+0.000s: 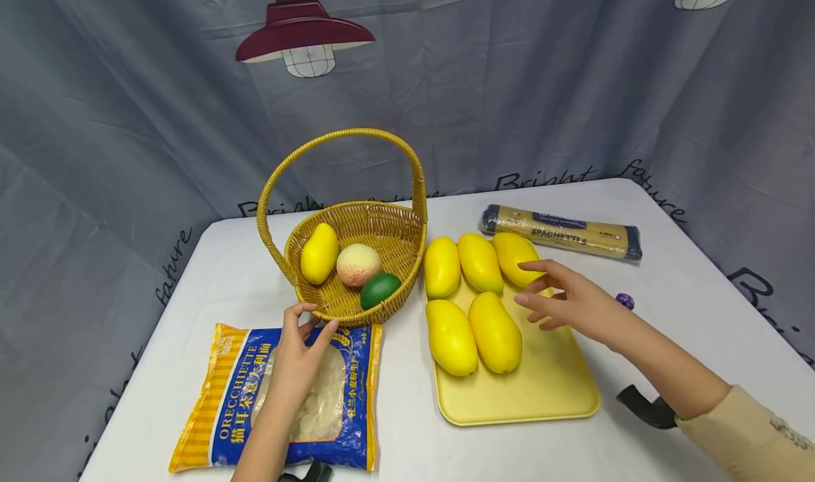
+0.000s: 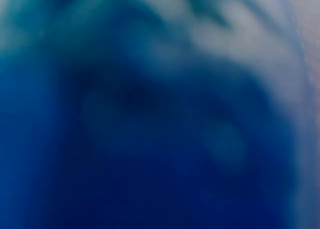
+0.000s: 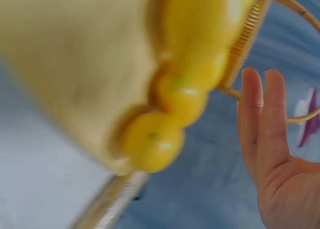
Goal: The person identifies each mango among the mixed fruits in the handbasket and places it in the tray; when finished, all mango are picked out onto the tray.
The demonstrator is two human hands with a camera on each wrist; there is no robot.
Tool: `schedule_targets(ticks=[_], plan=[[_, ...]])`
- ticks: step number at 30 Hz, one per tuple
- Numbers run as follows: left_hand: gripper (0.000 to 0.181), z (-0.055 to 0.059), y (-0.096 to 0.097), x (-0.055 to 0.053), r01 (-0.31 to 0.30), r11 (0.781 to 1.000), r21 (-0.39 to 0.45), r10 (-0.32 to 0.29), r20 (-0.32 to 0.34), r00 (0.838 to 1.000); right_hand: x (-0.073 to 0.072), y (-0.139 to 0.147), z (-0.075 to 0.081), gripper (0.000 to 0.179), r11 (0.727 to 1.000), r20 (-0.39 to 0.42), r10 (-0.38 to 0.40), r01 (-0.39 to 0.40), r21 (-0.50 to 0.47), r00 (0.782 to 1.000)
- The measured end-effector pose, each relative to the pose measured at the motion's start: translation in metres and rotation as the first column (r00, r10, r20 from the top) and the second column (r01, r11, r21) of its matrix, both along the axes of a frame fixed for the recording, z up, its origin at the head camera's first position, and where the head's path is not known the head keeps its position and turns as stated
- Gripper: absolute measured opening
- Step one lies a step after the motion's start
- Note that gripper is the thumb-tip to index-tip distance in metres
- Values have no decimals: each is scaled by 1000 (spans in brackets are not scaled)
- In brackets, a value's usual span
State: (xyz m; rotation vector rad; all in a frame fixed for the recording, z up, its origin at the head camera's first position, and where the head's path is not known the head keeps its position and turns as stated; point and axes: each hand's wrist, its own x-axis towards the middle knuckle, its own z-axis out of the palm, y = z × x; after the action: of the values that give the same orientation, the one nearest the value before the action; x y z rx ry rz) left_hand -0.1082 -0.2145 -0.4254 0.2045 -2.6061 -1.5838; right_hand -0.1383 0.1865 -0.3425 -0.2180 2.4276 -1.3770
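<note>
My left hand (image 1: 299,354) is low over a blue-and-orange bag of orecchiette pasta (image 1: 235,397), its fingertips right at the front rim of a wicker basket (image 1: 397,238). Inside that basket lie a yellow mango (image 1: 320,254), a peach (image 1: 359,265) and a green oval fruit (image 1: 380,290). Only blurred blue fills the left wrist view. Over the right side of a yellow tray (image 1: 528,397), my right hand (image 1: 573,301) hovers with fingers extended and nothing held. Closest to its fingertips is a back-row mango (image 1: 514,255); two front-row mangoes (image 1: 495,333) lie to its left.
A spaghetti packet (image 1: 563,232) lies behind the tray. Beyond my right wrist is a small purple ball (image 1: 625,301). The basket's tall arched handle (image 1: 344,134) stands upright. A grey printed curtain (image 1: 509,78) hangs behind the white table (image 1: 407,425).
</note>
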Motion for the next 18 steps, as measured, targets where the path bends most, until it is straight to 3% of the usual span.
schedule_targets(ticks=[9, 18], plan=[[54, -1, 0, 1, 0, 1000, 1, 0, -11, 1000, -30, -66, 41, 72, 988, -81, 138, -143, -58, 987], [53, 2, 1, 1, 4, 1000, -19, -4, -19, 1000, -67, -163, 57, 68, 944, -143, 296, -313, -109, 944]])
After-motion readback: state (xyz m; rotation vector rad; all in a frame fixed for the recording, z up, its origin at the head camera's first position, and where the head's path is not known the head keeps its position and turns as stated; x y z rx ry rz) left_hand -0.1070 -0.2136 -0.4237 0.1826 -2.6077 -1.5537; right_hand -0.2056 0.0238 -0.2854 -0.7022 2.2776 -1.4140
